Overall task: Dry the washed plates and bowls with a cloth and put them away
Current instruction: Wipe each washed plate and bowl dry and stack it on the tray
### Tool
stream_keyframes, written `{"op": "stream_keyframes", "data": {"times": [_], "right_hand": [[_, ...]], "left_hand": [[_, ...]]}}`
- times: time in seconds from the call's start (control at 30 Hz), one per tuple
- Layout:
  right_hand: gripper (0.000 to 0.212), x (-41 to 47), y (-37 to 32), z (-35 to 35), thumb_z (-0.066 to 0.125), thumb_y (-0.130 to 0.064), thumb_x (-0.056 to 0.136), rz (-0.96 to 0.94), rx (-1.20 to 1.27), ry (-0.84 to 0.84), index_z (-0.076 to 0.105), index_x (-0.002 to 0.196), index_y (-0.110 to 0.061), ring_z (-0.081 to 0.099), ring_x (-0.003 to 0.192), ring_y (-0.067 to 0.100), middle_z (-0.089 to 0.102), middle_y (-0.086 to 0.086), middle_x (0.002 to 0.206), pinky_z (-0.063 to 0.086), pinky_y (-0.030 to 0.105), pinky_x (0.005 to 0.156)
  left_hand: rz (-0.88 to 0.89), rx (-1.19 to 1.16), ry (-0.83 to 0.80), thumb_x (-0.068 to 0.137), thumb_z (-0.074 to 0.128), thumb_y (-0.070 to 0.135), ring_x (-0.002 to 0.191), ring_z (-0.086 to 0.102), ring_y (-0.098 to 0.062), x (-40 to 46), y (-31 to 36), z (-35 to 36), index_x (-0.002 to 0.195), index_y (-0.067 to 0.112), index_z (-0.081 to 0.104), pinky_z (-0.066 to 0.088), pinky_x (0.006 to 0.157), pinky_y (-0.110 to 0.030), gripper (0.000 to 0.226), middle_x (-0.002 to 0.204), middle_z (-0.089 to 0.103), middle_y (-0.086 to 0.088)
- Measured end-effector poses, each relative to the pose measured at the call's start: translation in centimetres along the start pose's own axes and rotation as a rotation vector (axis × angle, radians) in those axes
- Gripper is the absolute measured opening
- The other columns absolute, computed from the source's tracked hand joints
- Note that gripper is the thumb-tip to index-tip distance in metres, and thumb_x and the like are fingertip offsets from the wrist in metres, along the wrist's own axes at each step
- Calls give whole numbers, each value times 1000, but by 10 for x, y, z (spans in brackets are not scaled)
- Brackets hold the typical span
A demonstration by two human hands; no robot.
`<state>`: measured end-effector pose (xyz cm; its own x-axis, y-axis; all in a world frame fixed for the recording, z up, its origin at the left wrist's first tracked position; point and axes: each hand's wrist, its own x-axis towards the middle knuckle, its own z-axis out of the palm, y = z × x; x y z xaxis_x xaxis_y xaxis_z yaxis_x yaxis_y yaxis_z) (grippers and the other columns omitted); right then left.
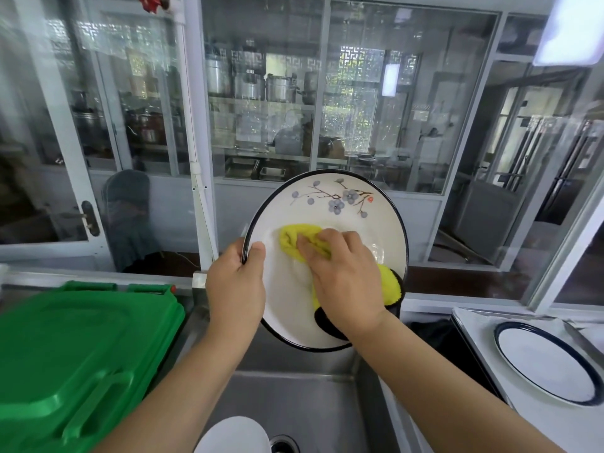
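Note:
A white plate (327, 204) with a dark rim and blue blossom pattern is held tilted up above the steel sink (294, 397). My left hand (237, 286) grips its left rim, thumb on the face. My right hand (343, 276) presses a yellow cloth (295, 238) against the plate's middle; the cloth's dark underside hangs below my wrist. A second dark-rimmed white plate (542, 361) lies flat on a white-covered surface at the right. Part of a white dish (233, 434) shows at the bottom in the sink.
A green plastic lid or bin (75, 358) fills the left side beside the sink. The sink drain (282, 446) is at the bottom edge. Behind the counter stand glass windows (268, 93) with metal pots on shelves beyond.

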<state>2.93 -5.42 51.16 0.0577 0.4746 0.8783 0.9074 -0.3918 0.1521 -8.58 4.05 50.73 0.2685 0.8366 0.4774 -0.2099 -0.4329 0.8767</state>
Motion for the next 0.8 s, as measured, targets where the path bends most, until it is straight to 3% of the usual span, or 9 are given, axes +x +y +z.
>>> {"op": "stream_keyframes", "data": {"times": [0.13,0.27,0.37,0.53,0.63,0.73,0.8], "right_hand": [[46,2,13,-3,74,0,69,163,-73,-50,69,114,-10,54,72,35,61,17,94,46,35,49],[35,-10,4,-5,75,-8,70,259,-184,-126,70,105,-9,51,68,32,57,13,85,37,30,43],[26,-20,-21,-4,71,-12,67,296,-63,-175,72,93,-12,49,67,27,54,8,80,29,26,43],[29,-24,-21,-3,70,-9,71,271,114,-188,74,98,-19,50,70,27,55,5,82,35,26,40],[27,-11,-1,0,73,-8,72,336,-1,-131,73,99,-15,51,72,33,56,10,84,31,26,43],[31,12,13,2,72,-8,77,349,-12,25,71,108,-11,52,77,35,58,14,92,45,33,48],[32,30,16,2,70,-6,78,328,37,168,71,110,-9,52,77,36,60,16,94,45,34,54]], "left_hand": [[-13,-55,62,87,53,33,50,37,-5,3,-1,-3,55,29,51,35,54,-30,32,50,46,12],[-31,-126,148,92,56,27,52,46,1,6,-3,-4,59,34,59,41,53,-15,33,54,55,16],[-58,-140,187,90,56,30,60,46,-8,8,-2,-3,68,26,57,42,61,-27,22,60,52,10],[-80,-173,163,90,55,30,67,45,-19,5,-7,-9,72,11,51,41,65,-36,26,71,50,-7],[-61,-124,126,91,54,30,65,45,-17,4,-8,-14,73,9,48,40,63,-35,28,69,51,-5],[-46,-41,51,89,52,35,62,52,-13,0,-7,-17,74,20,55,46,63,-36,21,63,58,1],[-48,-15,-9,90,51,36,67,60,-16,-5,-5,-16,76,32,60,50,65,-37,17,72,65,2]]}}
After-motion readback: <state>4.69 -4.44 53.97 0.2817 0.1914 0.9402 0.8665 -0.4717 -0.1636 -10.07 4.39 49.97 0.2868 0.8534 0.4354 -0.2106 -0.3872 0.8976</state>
